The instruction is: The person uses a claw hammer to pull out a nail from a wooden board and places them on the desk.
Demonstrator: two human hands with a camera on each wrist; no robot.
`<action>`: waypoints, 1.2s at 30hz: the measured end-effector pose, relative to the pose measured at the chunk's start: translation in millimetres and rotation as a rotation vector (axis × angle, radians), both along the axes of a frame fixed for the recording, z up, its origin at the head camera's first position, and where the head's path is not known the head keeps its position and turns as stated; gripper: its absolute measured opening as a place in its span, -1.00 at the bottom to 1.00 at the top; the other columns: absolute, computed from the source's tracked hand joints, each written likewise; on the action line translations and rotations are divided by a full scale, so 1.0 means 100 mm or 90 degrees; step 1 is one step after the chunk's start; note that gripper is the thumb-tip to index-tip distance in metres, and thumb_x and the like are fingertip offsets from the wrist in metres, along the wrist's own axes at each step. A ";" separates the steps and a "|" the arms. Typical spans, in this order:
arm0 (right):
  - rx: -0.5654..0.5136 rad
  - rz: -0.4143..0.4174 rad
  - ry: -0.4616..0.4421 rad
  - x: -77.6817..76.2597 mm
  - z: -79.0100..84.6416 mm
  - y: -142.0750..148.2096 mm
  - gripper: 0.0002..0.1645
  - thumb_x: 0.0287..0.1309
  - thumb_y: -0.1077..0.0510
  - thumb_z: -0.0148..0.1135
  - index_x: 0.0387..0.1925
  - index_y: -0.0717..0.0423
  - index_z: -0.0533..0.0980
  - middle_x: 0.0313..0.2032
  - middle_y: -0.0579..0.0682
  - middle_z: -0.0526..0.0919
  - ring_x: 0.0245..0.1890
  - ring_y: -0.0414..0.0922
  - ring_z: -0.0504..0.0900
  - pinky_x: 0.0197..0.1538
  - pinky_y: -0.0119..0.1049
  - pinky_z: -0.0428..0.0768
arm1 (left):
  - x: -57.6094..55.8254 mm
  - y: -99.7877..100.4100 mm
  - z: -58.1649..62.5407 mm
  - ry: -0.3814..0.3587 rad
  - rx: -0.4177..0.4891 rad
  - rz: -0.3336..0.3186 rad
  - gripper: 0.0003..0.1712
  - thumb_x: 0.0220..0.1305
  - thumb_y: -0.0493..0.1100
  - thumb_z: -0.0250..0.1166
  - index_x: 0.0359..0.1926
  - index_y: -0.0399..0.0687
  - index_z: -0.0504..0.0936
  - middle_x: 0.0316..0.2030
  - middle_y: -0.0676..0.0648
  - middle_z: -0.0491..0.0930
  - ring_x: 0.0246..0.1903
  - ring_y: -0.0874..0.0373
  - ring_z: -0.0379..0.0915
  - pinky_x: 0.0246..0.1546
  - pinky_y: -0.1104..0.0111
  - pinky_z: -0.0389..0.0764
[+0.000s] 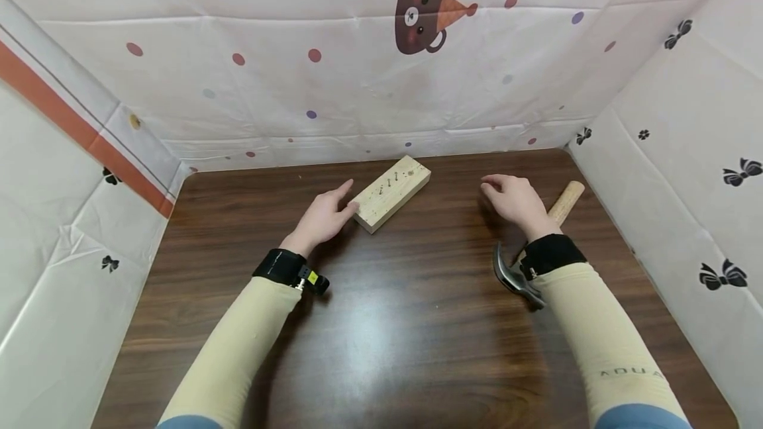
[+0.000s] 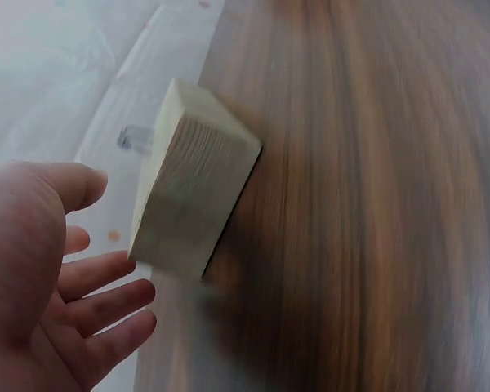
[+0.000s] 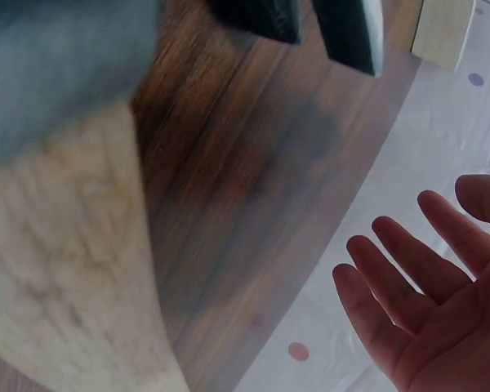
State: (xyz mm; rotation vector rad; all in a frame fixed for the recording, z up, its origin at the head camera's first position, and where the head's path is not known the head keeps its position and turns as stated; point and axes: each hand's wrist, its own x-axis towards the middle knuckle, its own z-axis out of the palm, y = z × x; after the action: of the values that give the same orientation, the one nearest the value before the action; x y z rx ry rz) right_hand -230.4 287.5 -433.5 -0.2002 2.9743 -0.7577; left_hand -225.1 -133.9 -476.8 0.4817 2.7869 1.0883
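Observation:
A pale wooden block (image 1: 393,194) lies at a slant near the back of the table, with a short row of nails (image 1: 389,183) standing up from its top. My left hand (image 1: 324,217) is at the block's near left end, its fingers spread and loosely bent. The left wrist view shows the block's end face (image 2: 192,192) beside those fingers, with nothing gripped. Over the right side of the table is my right hand (image 1: 515,200), relaxed and holding nothing. A claw hammer (image 1: 512,277) lies below that wrist, its wooden handle (image 1: 566,202) partly hidden by the hand and forearm.
The dark wood-grain table (image 1: 369,323) meets a white patterned sheet (image 1: 357,98) along its back edge. More patterned sheeting (image 1: 685,184) rises at the right, and a sheet with an orange stripe (image 1: 77,121) stands at the left.

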 end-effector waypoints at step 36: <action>-0.024 0.179 -0.128 0.03 -0.07 -1.10 -0.44 0.63 -0.02 0.10 0.42 0.23 0.53 0.18 0.18 0.73 0.06 0.06 0.75 0.19 0.05 0.61 | 0.37 0.26 0.23 -0.100 -0.132 -0.002 -0.14 0.32 0.12 0.52 0.45 -0.28 0.48 0.14 -0.25 0.70 0.11 -0.09 0.63 0.17 0.09 0.60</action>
State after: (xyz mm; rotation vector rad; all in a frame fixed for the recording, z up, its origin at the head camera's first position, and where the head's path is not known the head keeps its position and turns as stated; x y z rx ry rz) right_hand -227.1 177.9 -440.1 -0.4996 2.6685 -0.7491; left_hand -188.5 -107.5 -454.1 0.3589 2.7179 0.7870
